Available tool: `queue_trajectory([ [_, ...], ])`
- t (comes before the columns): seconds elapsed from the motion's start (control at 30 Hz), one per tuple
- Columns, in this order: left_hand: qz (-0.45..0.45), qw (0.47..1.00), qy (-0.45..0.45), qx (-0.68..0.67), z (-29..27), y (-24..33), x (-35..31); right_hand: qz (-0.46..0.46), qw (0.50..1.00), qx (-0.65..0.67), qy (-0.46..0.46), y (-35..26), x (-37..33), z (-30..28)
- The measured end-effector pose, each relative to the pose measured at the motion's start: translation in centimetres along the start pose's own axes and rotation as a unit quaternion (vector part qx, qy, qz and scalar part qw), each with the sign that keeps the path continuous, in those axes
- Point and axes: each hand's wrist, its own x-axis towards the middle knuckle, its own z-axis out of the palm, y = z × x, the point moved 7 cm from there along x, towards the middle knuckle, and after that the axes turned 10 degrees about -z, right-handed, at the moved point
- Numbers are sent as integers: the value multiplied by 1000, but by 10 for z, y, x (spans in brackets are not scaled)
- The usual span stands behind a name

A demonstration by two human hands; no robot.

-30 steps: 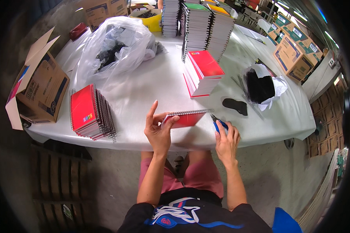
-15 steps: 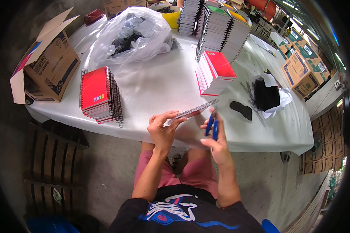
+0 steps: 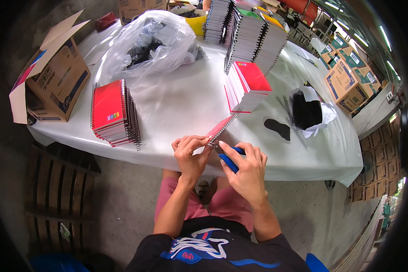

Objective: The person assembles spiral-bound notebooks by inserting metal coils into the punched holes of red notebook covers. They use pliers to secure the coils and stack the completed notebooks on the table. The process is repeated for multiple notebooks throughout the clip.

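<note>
An open cardboard box, contents mostly hidden, stands left of the plastic bag of dark scraps; beyond it, a half-hidden yellow tub. Nearer than the bag, the left hand pinches a red notebook; the right hand grips pliers, tips indistinct.

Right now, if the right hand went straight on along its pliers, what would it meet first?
Likely the near end of the wire spiral on the red notebook: the blue-handled pliers in the right hand point up-left at it. The left hand seems just beyond, though depth is unclear.
</note>
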Motion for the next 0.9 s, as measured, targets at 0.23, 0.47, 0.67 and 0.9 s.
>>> queue_trajectory([
  [0.23, 70, 996, 43, 42, -6, 12, -7, 236, 831, 464, -197, 19, -23, 39],
  [0.47, 20, 997, 75, -8, -13, 11, 3, 132, 933, 327, -73, 30, -21, 34],
  [0.67, -223, 908, 66, -348, -29, -18, 19, 237, 953, -129, -136, 117, -33, 39],
  [0.9, -184, 901, 78, -386, -53, 3, 27, 126, 710, 689, 71, 26, 32, 61],
])
